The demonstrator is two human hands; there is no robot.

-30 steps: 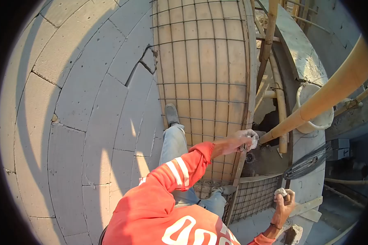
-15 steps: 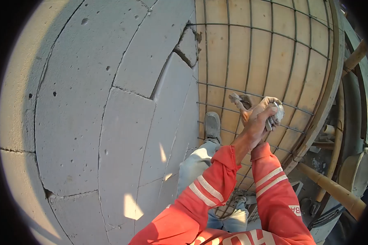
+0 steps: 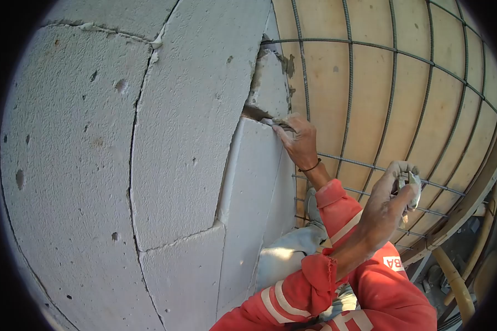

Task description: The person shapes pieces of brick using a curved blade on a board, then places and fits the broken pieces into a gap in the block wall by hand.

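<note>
My arms cross, the left sleeve in front of the right. My right hand point(image 3: 299, 144), with a dark band at the wrist, reaches to a gap in the pale block wall point(image 3: 176, 165). Its fingers are pinched at the gap's right end around a small greyish piece point(image 3: 266, 121), mostly hidden by the fingertips. Above the gap sits a small cut block point(image 3: 269, 83). My left hand point(image 3: 386, 201) is held farther right, in front of the steel mesh, its fingers curled around a crumpled whitish lump point(image 3: 414, 190). I cannot tell what the lump is made of.
Steel mesh point(image 3: 350, 83) stands before a tan panel point(image 3: 326, 71) right of the wall. A wooden edge board point(image 3: 458, 212) and a round pole point(image 3: 453, 281) are at lower right. A shod foot and jeans point(image 3: 292, 248) show below my arms.
My hands were together before the mesh; now they are apart. My right hand has moved up and left to the wall gap, and the view has come closer to the wall.
</note>
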